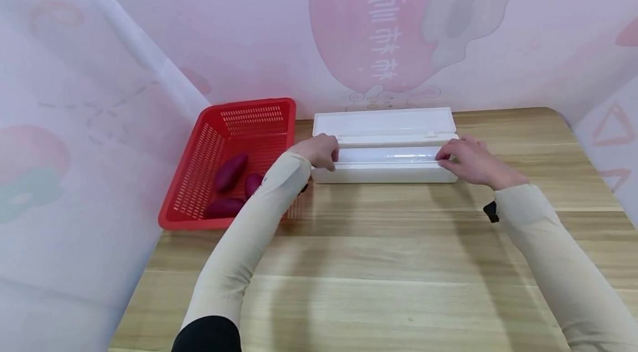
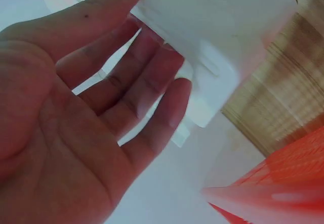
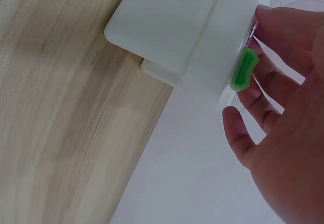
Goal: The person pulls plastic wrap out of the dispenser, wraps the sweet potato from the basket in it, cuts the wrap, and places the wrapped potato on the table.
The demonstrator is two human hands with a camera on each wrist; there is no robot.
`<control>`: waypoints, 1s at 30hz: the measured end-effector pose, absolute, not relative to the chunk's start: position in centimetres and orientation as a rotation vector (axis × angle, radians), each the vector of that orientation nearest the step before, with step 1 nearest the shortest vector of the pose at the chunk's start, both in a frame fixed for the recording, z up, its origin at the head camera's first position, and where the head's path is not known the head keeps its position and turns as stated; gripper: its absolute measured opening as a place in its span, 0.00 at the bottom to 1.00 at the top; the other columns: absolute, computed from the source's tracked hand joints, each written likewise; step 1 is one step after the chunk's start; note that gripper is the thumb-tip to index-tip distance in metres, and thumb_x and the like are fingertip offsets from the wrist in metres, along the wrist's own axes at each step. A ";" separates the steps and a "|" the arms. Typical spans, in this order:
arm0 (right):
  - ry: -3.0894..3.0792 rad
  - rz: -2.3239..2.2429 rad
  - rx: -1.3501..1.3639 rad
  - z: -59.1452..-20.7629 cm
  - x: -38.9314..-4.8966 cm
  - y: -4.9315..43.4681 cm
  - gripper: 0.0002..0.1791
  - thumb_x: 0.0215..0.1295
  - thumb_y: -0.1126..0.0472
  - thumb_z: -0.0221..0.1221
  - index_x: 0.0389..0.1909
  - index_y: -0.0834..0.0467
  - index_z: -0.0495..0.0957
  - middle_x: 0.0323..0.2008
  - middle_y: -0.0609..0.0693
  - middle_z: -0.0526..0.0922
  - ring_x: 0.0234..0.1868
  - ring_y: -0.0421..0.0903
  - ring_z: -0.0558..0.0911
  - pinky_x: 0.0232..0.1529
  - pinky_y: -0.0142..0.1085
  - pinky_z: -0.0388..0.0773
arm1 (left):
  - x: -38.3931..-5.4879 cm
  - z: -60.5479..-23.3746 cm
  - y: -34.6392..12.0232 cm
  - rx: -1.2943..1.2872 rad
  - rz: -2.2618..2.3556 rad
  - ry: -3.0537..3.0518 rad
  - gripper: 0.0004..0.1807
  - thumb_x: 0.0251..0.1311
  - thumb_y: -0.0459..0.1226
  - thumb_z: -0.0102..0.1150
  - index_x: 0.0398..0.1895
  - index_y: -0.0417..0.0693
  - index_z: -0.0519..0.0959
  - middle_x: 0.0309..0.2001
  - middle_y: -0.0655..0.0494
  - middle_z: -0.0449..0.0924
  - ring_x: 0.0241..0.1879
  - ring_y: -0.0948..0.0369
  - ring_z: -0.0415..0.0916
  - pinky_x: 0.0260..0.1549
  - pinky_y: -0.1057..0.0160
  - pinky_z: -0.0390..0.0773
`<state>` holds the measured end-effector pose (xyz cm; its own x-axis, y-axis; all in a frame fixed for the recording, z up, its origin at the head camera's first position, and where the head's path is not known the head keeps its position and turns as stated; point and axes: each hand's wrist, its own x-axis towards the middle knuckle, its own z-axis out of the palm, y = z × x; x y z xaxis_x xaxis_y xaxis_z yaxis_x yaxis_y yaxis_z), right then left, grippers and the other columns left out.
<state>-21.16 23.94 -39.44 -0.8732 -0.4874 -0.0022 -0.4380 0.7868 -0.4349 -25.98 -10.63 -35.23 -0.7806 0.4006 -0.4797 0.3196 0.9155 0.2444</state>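
We wear cream sleeves: in the head view, the left sleeve (image 1: 251,241) lies toward seven o'clock, the right sleeve (image 1: 560,269) toward four. Small dark marks (image 1: 259,188) dot the left one; black fabric (image 1: 209,335) meets its upper end. A black piece (image 1: 491,212) juts from our right cuff (image 1: 515,197) at eight o'clock. Our left hand (image 1: 316,151) and right hand (image 1: 471,161) are bare.

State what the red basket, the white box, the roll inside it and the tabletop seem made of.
Red basket: likely moulded plastic, slightly glossy, by its slotted walls and rounded rim.
White box: probably rigid plastic, smooth, with rounded corners.
Roll: perhaps thin plastic film, glossy, by its bright highlights.
Tabletop: wood or wood-look laminate, satin, by its grain; which is unclear.
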 end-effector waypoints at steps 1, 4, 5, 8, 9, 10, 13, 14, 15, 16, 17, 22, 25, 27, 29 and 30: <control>2.861 -0.657 -0.744 -39.4 -21.2 23.9 0.08 0.66 0.64 0.57 0.42 0.60 0.83 0.44 0.56 0.82 0.47 0.55 0.69 0.48 0.58 0.58 | -26.0 -35.3 -10.8 0.520 0.221 2.533 0.11 0.59 0.35 0.62 0.45 0.43 0.80 0.42 0.51 0.80 0.38 0.57 0.71 0.37 0.62 0.75; 2.865 -0.671 -0.745 -39.4 -21.2 24.0 0.08 0.66 0.64 0.58 0.41 0.60 0.83 0.43 0.56 0.83 0.45 0.54 0.68 0.48 0.57 0.59 | -26.3 -35.5 -11.3 0.529 0.264 2.525 0.11 0.59 0.36 0.63 0.45 0.43 0.81 0.42 0.51 0.81 0.39 0.57 0.72 0.39 0.62 0.75; 2.865 -0.676 -0.745 -39.4 -21.3 24.0 0.08 0.66 0.64 0.58 0.41 0.60 0.83 0.43 0.56 0.83 0.45 0.54 0.68 0.47 0.57 0.59 | -26.4 -35.6 -11.4 0.534 0.271 2.523 0.11 0.59 0.36 0.63 0.45 0.43 0.81 0.42 0.50 0.81 0.39 0.57 0.72 0.39 0.62 0.75; 2.865 -0.694 -0.757 -39.5 -21.5 24.0 0.07 0.65 0.65 0.58 0.40 0.60 0.83 0.42 0.56 0.83 0.45 0.54 0.71 0.50 0.59 0.59 | -26.6 -35.7 -11.8 0.542 0.283 2.515 0.11 0.60 0.37 0.63 0.45 0.44 0.82 0.42 0.50 0.82 0.39 0.57 0.72 0.41 0.61 0.76; 2.864 -0.698 -0.762 -39.6 -21.6 24.1 0.07 0.65 0.65 0.58 0.40 0.60 0.83 0.42 0.56 0.83 0.45 0.54 0.72 0.50 0.60 0.58 | -26.6 -35.8 -11.9 0.543 0.287 2.513 0.11 0.60 0.37 0.63 0.45 0.45 0.82 0.42 0.50 0.82 0.40 0.57 0.72 0.42 0.61 0.76; 2.865 -0.704 -0.762 -39.6 -21.6 24.1 0.07 0.65 0.65 0.58 0.40 0.60 0.83 0.42 0.56 0.83 0.46 0.54 0.73 0.51 0.61 0.58 | -26.6 -35.8 -11.9 0.547 0.290 2.509 0.11 0.61 0.37 0.62 0.45 0.45 0.82 0.43 0.50 0.82 0.40 0.56 0.73 0.43 0.61 0.76; 2.875 -0.710 -0.767 -39.7 -21.6 24.2 0.06 0.65 0.65 0.58 0.39 0.59 0.83 0.41 0.55 0.84 0.45 0.54 0.74 0.51 0.60 0.59 | -26.8 -35.9 -12.0 0.562 0.297 2.499 0.10 0.62 0.36 0.61 0.46 0.45 0.82 0.44 0.50 0.82 0.42 0.56 0.73 0.46 0.59 0.77; 2.880 -0.710 -0.769 -39.7 -21.6 24.2 0.06 0.65 0.65 0.59 0.38 0.59 0.83 0.40 0.55 0.84 0.44 0.53 0.73 0.48 0.58 0.60 | -26.8 -35.9 -12.1 0.568 0.294 2.498 0.10 0.62 0.36 0.60 0.46 0.45 0.83 0.44 0.50 0.82 0.42 0.56 0.73 0.46 0.59 0.77; 2.886 -0.712 -0.770 -39.8 -21.6 24.2 0.06 0.65 0.65 0.59 0.38 0.58 0.84 0.40 0.55 0.84 0.43 0.52 0.72 0.47 0.57 0.61 | -26.8 -35.9 -12.0 0.571 0.294 2.499 0.10 0.63 0.35 0.60 0.46 0.45 0.82 0.44 0.50 0.82 0.42 0.55 0.74 0.47 0.59 0.78; 2.897 -0.715 -0.775 -39.8 -21.6 24.1 0.05 0.64 0.65 0.59 0.37 0.58 0.84 0.39 0.54 0.84 0.42 0.51 0.71 0.46 0.56 0.61 | -26.8 -35.9 -12.1 0.574 0.296 2.498 0.10 0.63 0.35 0.59 0.46 0.45 0.83 0.44 0.49 0.82 0.42 0.55 0.74 0.48 0.59 0.78; 2.903 -0.718 -0.782 -39.8 -21.6 24.1 0.05 0.64 0.65 0.59 0.36 0.58 0.84 0.38 0.54 0.84 0.40 0.51 0.70 0.44 0.54 0.61 | -26.8 -35.8 -12.1 0.572 0.302 2.499 0.10 0.63 0.35 0.60 0.46 0.45 0.83 0.44 0.49 0.82 0.42 0.55 0.74 0.48 0.58 0.78; 2.922 -0.736 -0.802 -39.9 -21.6 24.0 0.05 0.61 0.67 0.60 0.35 0.59 0.84 0.36 0.54 0.84 0.38 0.49 0.69 0.42 0.50 0.61 | -26.9 -35.9 -12.3 0.563 0.336 2.508 0.09 0.61 0.34 0.61 0.44 0.45 0.84 0.43 0.49 0.82 0.42 0.55 0.74 0.47 0.58 0.78; 2.909 -0.740 -0.778 -39.8 -21.6 24.0 0.05 0.62 0.66 0.60 0.35 0.59 0.84 0.37 0.54 0.85 0.38 0.50 0.69 0.42 0.48 0.61 | -27.0 -36.0 -12.3 0.567 0.342 2.514 0.09 0.61 0.34 0.61 0.43 0.46 0.84 0.43 0.49 0.83 0.41 0.55 0.74 0.47 0.58 0.78; 2.897 -0.736 -0.760 -39.7 -21.6 24.0 0.05 0.63 0.65 0.60 0.36 0.60 0.84 0.38 0.55 0.85 0.38 0.50 0.69 0.43 0.47 0.62 | -27.0 -36.1 -12.3 0.570 0.338 2.515 0.09 0.62 0.34 0.60 0.43 0.46 0.84 0.44 0.50 0.83 0.42 0.55 0.74 0.47 0.58 0.78; 2.900 -0.729 -0.753 -39.6 -21.6 24.0 0.05 0.63 0.65 0.61 0.36 0.59 0.84 0.38 0.54 0.85 0.38 0.50 0.70 0.42 0.45 0.62 | -27.1 -36.1 -12.3 0.570 0.339 2.515 0.09 0.62 0.34 0.59 0.44 0.46 0.84 0.44 0.49 0.83 0.42 0.55 0.74 0.48 0.58 0.78; 2.901 -0.727 -0.755 -39.6 -21.7 24.0 0.05 0.64 0.64 0.61 0.36 0.59 0.84 0.38 0.55 0.85 0.38 0.49 0.70 0.41 0.44 0.62 | -27.1 -36.1 -12.4 0.565 0.342 2.514 0.09 0.63 0.34 0.59 0.44 0.46 0.84 0.45 0.49 0.82 0.43 0.55 0.74 0.48 0.58 0.78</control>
